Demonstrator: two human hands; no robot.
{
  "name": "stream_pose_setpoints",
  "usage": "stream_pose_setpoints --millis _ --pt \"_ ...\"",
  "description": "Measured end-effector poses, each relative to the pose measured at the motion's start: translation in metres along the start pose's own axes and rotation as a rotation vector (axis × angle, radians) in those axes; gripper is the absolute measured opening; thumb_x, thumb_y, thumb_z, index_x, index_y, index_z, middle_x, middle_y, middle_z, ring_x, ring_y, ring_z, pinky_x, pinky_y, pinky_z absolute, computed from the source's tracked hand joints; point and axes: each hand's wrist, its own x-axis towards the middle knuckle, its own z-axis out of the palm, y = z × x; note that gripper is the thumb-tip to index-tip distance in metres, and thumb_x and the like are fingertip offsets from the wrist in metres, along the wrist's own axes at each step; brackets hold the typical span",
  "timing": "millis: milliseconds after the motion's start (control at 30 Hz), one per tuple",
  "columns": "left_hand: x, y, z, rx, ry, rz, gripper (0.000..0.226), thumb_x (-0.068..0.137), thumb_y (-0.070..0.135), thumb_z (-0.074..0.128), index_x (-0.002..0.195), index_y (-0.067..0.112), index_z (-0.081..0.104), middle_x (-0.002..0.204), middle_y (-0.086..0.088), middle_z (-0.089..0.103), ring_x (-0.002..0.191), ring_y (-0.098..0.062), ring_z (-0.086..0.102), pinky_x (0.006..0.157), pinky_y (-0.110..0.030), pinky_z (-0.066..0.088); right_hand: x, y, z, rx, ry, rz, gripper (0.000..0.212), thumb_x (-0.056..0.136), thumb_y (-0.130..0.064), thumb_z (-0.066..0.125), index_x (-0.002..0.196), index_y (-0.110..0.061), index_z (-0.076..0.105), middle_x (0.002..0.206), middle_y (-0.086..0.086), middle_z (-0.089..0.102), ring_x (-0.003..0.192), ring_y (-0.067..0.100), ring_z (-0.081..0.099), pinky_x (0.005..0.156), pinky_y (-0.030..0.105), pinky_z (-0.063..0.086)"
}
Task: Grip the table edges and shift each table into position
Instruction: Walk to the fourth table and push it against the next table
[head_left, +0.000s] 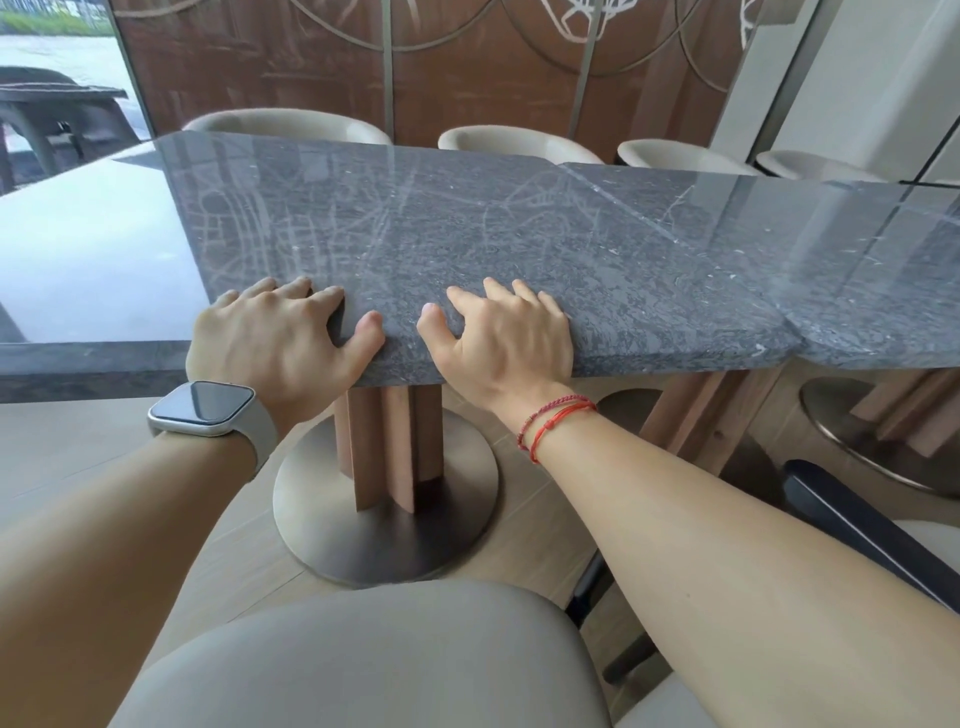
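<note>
A dark grey marble table (467, 234) fills the middle of the view, on a wooden pedestal with a round metal base (384, 519). My left hand (280, 338), with a watch on the wrist, rests on the table's near left corner, fingers on top and thumb along the front edge. Beside it, my right hand (504, 338), with red string bracelets on the wrist, lies on the near edge with fingers spread on top. A second grey table (831, 260) butts against its right side. A third table (78, 270) adjoins it at the left.
A beige chair back (363, 654) stands right below my arms. Several beige chairs (519, 143) line the far side in front of a brown patterned wall. A dark chair (857, 525) sits at the lower right. The second table's base (883, 436) shows at right.
</note>
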Motion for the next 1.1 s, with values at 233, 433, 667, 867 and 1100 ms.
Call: stream_pose_setpoints --millis 233,433,667,867,1100 --pt "0.001 0.0 -0.001 -0.039 -0.067 -0.037 0.065 0.089 0.068 0.031 0.101 0.016 0.069 0.104 -0.007 0.068 0.109 -0.038 0.06 0.091 -0.049 0.043 -0.001 0.0 -0.004 0.001 -0.06 0.03 0.067 0.086 -0.059 0.026 0.125 -0.028 0.071 0.136 0.017 0.063 0.128 0.04 0.052 0.111 0.055 0.033" --pt "0.004 -0.001 -0.008 -0.017 -0.246 -0.085 0.07 0.087 0.076 0.028 0.132 0.029 0.056 0.148 -0.008 0.052 0.14 -0.042 0.039 0.113 -0.063 0.021 0.006 -0.002 -0.025 -0.076 -0.421 0.091 0.069 0.092 -0.068 0.02 0.156 -0.042 0.03 0.166 0.021 0.02 0.152 0.045 0.014 0.12 0.064 0.006" --pt "0.008 -0.001 -0.013 0.022 -0.375 -0.095 0.078 0.087 0.078 0.017 0.148 0.037 0.043 0.16 -0.006 0.039 0.146 -0.041 0.029 0.114 -0.065 0.022 0.009 -0.006 -0.028 -0.122 -0.45 0.102 0.073 0.088 -0.069 0.014 0.155 -0.044 0.032 0.165 0.017 0.025 0.151 0.042 0.016 0.12 0.061 0.008" --pt "0.01 -0.001 -0.017 0.001 -0.407 -0.103 0.077 0.087 0.076 0.021 0.148 0.035 0.044 0.16 -0.007 0.039 0.147 -0.043 0.028 0.114 -0.066 0.019 0.01 -0.006 -0.026 -0.131 -0.405 0.104 0.072 0.088 -0.068 0.019 0.151 -0.04 0.042 0.16 0.019 0.034 0.148 0.043 0.024 0.119 0.062 0.014" --pt "0.01 0.002 -0.017 -0.005 -0.408 -0.122 0.075 0.089 0.073 0.026 0.147 0.032 0.048 0.157 -0.01 0.042 0.145 -0.044 0.031 0.114 -0.066 0.019 0.013 -0.006 -0.026 -0.116 -0.445 0.113 0.074 0.087 -0.067 0.021 0.151 -0.038 0.043 0.158 0.022 0.036 0.147 0.047 0.025 0.117 0.064 0.016"
